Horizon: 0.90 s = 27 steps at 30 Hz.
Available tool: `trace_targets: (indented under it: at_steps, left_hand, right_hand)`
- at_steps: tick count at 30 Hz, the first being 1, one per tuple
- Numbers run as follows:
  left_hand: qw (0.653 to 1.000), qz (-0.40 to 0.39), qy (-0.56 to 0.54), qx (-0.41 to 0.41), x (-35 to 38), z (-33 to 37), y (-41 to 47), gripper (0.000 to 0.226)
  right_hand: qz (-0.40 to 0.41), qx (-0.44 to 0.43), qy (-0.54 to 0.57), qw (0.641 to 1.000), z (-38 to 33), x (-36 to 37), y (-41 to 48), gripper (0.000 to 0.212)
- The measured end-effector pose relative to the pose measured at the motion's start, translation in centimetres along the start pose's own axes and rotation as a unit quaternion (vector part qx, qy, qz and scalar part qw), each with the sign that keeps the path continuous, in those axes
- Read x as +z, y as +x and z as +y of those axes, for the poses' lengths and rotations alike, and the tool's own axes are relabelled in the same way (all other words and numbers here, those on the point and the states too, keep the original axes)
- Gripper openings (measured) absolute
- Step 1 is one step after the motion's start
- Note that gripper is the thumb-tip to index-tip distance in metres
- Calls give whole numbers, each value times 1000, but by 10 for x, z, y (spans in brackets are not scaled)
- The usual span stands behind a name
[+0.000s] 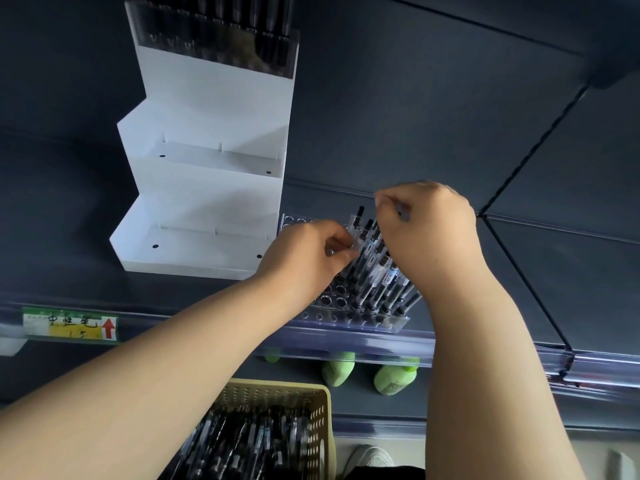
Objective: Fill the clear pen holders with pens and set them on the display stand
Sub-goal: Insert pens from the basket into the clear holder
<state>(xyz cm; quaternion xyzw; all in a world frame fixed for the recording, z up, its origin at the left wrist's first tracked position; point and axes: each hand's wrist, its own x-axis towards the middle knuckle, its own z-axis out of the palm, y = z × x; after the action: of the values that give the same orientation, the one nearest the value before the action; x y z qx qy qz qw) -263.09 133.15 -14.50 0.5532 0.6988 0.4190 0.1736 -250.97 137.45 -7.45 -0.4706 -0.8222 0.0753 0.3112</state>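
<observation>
My left hand [308,258] pinches a pen [356,226] into the clear pen holder [388,322] on the dark shelf's near edge, right of the white display stand [207,188]. My right hand [429,223] is closed, its contents hidden. A hard push could tip the holder off, into the basket [322,410] below.

A price label [69,328] sits in the shelf-edge strip at the left — handwritten Chinese characters reading roughly 中性笔 on its white upper part, a red upward arrow at its right end. Figures on its yellow band are illegible.
</observation>
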Motion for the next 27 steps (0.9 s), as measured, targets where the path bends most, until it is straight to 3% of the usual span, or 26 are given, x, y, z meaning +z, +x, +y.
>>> trace_targets:
  at_steps: [18, 23, 27]
  left_hand:
    - [999, -5, 32, -12, -8, -3, -12, 4]
    - [998, 21, 66, -9, -27, -8, -25, 8]
    - [985, 15, 174, 14, -51, -9, -50, 17]
  right_hand:
    - [35, -42, -5, 998, 5, -11, -14, 20]
    - [41, -102, 19, 994, -6, -8, -29, 23]
    - [12, -183, 38, 982, -17, 5, -59, 26]
